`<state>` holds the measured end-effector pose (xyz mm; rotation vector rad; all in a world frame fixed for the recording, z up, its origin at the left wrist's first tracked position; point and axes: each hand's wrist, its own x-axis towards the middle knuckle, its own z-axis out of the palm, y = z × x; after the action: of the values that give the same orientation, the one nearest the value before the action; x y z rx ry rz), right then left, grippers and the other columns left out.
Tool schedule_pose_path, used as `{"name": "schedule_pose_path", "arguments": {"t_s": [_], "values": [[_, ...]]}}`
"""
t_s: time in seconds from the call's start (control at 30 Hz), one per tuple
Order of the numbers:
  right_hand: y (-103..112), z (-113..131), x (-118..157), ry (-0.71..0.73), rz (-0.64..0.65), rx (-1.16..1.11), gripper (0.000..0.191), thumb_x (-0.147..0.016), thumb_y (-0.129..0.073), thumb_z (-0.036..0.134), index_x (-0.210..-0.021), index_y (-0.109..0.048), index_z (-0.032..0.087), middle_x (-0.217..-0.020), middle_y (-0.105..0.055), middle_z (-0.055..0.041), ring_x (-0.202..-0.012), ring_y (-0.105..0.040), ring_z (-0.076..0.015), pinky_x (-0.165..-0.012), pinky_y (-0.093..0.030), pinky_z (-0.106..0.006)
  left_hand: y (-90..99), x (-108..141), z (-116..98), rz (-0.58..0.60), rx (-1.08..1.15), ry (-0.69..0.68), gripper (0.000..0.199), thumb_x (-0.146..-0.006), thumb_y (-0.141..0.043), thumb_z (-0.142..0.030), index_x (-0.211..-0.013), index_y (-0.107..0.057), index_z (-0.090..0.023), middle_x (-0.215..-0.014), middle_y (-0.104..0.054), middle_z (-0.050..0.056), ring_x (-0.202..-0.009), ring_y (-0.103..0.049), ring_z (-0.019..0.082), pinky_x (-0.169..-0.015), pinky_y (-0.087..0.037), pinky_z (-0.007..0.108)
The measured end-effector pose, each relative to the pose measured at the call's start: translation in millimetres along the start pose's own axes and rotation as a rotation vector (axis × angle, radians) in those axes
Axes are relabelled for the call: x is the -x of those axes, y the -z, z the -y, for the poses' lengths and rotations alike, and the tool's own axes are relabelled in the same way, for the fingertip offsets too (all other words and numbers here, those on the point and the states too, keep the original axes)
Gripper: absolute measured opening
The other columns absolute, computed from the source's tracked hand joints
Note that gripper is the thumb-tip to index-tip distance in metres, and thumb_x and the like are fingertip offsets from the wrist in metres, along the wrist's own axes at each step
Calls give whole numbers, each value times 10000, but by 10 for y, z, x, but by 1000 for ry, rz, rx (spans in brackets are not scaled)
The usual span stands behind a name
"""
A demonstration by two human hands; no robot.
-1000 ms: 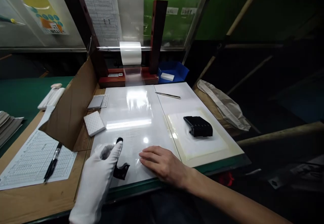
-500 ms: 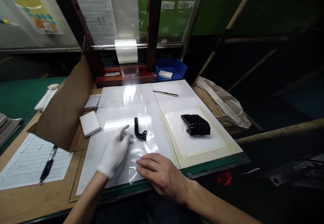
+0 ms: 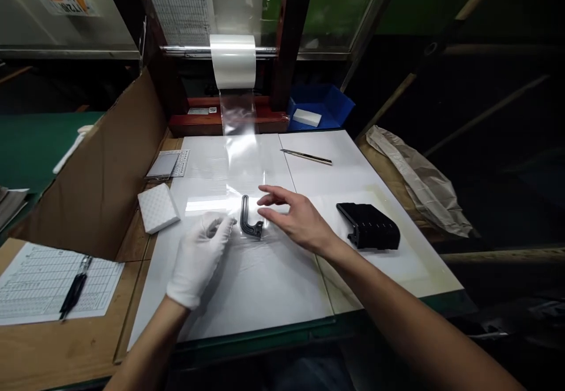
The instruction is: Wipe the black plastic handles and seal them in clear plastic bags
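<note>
Your left hand wears a white cotton glove, and its fingers curl loosely just beside the hook end of the part. You cannot tell from this view if they pinch the film or only stay close to it. Your right hand is bare and open, with the fingers spread, and it is on the other side of the part, not gripping anything.

The black J-shaped part lies between your hands on the clear plastic film, near the middle of the white work board. This film comes down from the film roll at the far edge of the board.

On the left of the board, a white textured sponge lies on the wooden table. Nearer to you on the table is a printed form with a black pen on it. Further away is a small perforated metal plate.

On the right side of the board lies a black ribbed part. Beyond it is a slim metal tool, and past the far edge is a blue tray with a white block in it.
</note>
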<state>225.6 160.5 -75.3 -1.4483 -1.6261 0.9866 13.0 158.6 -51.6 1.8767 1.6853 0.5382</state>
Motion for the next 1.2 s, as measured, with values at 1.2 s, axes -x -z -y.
{"name": "schedule_pose_path", "arguments": {"t_s": [1.2], "values": [[327, -96, 1885, -440, -778, -314, 266, -946, -633, 475, -1016, -738, 241, -837, -664, -27, -803, -629, -177, -750, -526, -282, -1089, 678, -1166, 470, 616, 354, 446, -841, -589, -623, -926, -683, -196, -667, -667, 32, -575, -621, 176, -535, -496, 284]]}}
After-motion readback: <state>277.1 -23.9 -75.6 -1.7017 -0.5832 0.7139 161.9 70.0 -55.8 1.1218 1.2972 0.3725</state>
